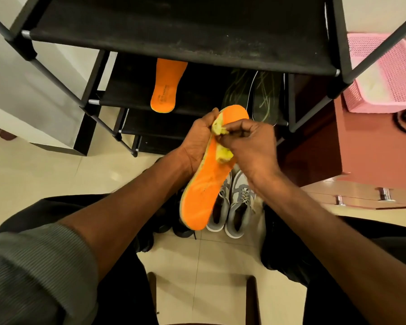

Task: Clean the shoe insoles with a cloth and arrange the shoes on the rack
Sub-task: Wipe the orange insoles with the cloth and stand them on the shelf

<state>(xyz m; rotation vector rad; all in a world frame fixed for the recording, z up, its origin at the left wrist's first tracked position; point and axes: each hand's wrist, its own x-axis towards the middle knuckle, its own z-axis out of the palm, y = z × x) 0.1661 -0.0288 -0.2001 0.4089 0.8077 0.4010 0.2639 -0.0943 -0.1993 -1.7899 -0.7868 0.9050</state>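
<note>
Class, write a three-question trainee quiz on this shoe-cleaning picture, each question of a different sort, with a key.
1. True or false: the left hand holds the long orange foam insole.
2. Where does the second orange insole lie? A) on the black fabric rack shelf B) in the pink mesh basket C) on the floor
3. Fill in: the right hand grips a crumpled yellow ____.

Key: 1 true; 2 A; 3 cloth.

Top rack shelf (174, 36) bare; 2nd shelf holds insole (165, 86), dark shoes (256, 95).
</note>
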